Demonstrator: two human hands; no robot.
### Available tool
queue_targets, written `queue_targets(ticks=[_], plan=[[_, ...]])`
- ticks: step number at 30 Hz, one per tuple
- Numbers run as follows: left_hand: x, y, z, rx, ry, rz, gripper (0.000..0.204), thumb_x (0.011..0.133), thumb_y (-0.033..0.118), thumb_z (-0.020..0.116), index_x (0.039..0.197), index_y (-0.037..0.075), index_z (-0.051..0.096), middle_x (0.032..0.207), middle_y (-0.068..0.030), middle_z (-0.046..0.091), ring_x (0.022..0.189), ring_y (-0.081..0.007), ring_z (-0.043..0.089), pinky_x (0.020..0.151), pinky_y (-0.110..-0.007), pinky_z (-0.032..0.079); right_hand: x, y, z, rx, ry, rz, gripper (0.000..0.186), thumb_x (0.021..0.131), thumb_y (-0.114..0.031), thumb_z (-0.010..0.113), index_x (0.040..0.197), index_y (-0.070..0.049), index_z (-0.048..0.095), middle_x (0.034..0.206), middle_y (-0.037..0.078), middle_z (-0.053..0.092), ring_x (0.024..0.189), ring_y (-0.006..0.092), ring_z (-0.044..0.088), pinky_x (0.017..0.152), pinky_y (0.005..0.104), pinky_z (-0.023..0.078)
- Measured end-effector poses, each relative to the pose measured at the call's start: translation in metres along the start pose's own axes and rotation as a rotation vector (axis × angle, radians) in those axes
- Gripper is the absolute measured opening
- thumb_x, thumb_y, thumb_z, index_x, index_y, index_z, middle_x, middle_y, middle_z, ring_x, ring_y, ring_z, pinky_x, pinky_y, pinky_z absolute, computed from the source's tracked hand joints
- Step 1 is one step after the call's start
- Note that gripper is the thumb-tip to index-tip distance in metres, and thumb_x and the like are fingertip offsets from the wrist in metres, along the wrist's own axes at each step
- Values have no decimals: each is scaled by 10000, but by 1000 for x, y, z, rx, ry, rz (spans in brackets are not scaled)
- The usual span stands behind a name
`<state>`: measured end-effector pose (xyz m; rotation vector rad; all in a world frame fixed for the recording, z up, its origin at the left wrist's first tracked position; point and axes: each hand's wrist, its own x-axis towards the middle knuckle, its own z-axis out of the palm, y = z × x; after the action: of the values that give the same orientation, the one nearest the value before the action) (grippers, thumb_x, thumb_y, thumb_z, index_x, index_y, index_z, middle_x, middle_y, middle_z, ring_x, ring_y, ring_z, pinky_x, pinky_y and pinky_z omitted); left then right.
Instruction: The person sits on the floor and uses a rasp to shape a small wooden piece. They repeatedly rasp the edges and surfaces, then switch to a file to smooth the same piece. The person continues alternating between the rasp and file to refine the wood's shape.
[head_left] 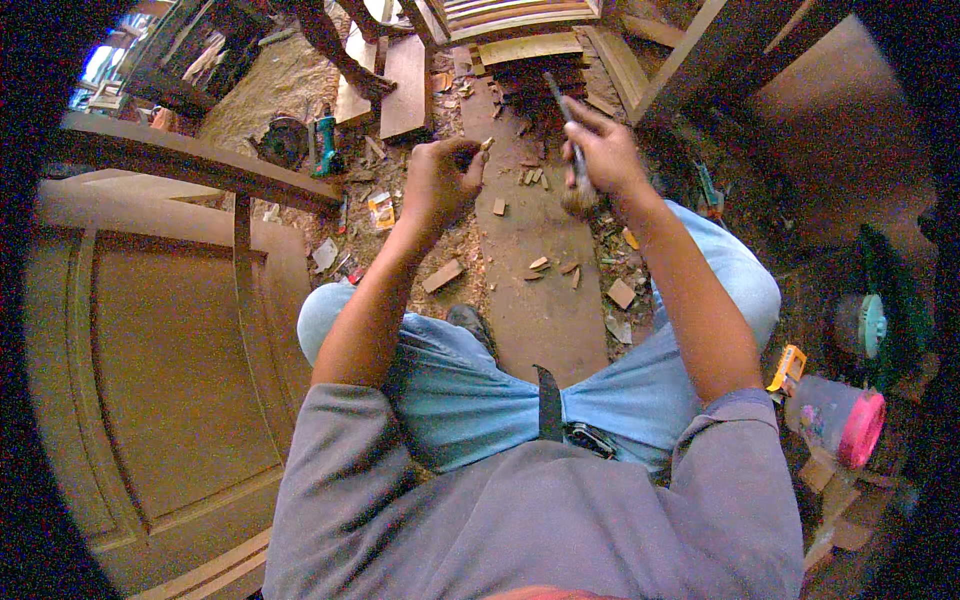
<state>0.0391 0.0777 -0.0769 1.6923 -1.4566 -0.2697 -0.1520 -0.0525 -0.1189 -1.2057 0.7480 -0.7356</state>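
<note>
My left hand (440,185) is raised over the plank, thumb and fingers pinching a small pale wood piece (487,146). To its right, my right hand (603,155) is wrapped round a long, slim tool (579,172). This tool has a thin dark end pointing away from me and a wider, frayed-looking brown end towards me; whether it is a chisel or a brush I cannot tell. Both hands are apart, in front of my spread knees. Beneath them lies a long brown plank (545,325) with several small wood offcuts (538,264) scattered on it.
A panelled wooden door (180,370) stands at left. Beyond lie a teal power tool (326,145), a dark round-bladed saw (283,140) and stacked boards (530,48). Another person's foot (375,84) rests on boards there. At right are a pink-lidded tub (835,420) and a yellow box (788,368).
</note>
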Motion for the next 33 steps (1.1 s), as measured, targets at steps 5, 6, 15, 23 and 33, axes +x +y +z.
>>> queue_targets(ticks=[5, 6, 15, 23, 33], plan=[[6, -10, -8, 15, 76, 11, 170, 796, 106, 673, 897, -28, 703, 785, -183, 692, 677, -226, 694, 648, -299, 530, -45, -23, 31, -346, -252, 21, 441, 919, -125, 549, 1354, -185, 507, 614, -51, 473, 505, 44, 414, 458, 232, 393], [7, -12, -9, 34, 91, 18, 171, 796, 106, 673, 902, -25, 704, 790, -185, 692, 682, -227, 695, 648, -300, 530, -50, -26, 37, -456, -238, -7, 440, 924, -119, 539, 1357, -191, 504, 599, -54, 462, 500, 48, 421, 452, 229, 393], [2, -7, -12, 102, 82, 79, 131, 803, 102, 656, 860, -7, 700, 769, -188, 676, 685, -266, 689, 637, -332, 529, -70, -33, 54, -329, -283, 118, 421, 934, -110, 531, 1348, -178, 513, 577, -56, 450, 491, 41, 385, 450, 225, 357], [8, 9, 0, 529, -64, 237, 69, 720, 57, 600, 658, 41, 626, 620, -205, 593, 596, -369, 622, 578, -436, 506, -45, 6, 53, -532, -137, -117, 403, 924, -113, 545, 1323, -169, 542, 593, -36, 499, 488, 72, 417, 459, 247, 368], [0, -3, -8, 166, 30, 95, 132, 797, 145, 647, 807, 21, 691, 701, -192, 643, 611, -312, 651, 572, -371, 499, -2, -12, -9, -32, 137, -26, 389, 928, -119, 532, 1316, -145, 532, 675, 35, 549, 459, 148, 525, 424, 299, 485]])
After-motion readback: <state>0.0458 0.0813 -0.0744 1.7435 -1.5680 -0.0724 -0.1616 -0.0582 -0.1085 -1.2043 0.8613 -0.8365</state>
